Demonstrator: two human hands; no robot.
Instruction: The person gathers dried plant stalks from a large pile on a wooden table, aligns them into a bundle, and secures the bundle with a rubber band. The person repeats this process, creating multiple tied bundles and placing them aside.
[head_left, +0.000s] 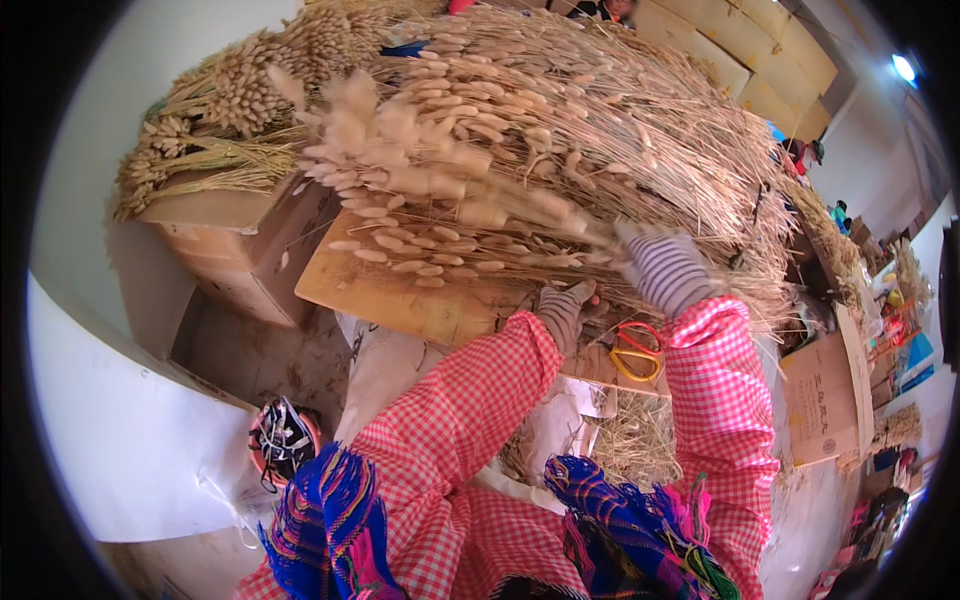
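A large heap of dried bunny-tail grass (525, 112) covers the wooden board (420, 307) before me, its fluffy heads mostly to the left. My right hand (666, 266), in a striped glove, grips the stems of a few bunny-tail stalks (480, 191); their heads are blurred by motion above the heap. By the board's near edge is my left hand (562, 311), also gloved, its fingers bent beside the stems. Whether it pinches any stem I cannot tell. Scissors with red and yellow handles (636, 352) lie between my forearms, their blades hidden.
Tied grass bundles (247, 90) rest on a cardboard box (232, 247) at the left. A pink bucket (285, 442) with dark plastic stands on the floor. Another carton (821, 397) is at the right. Loose straw (637, 435) lies below the board. Other people (804, 156) are farther off.
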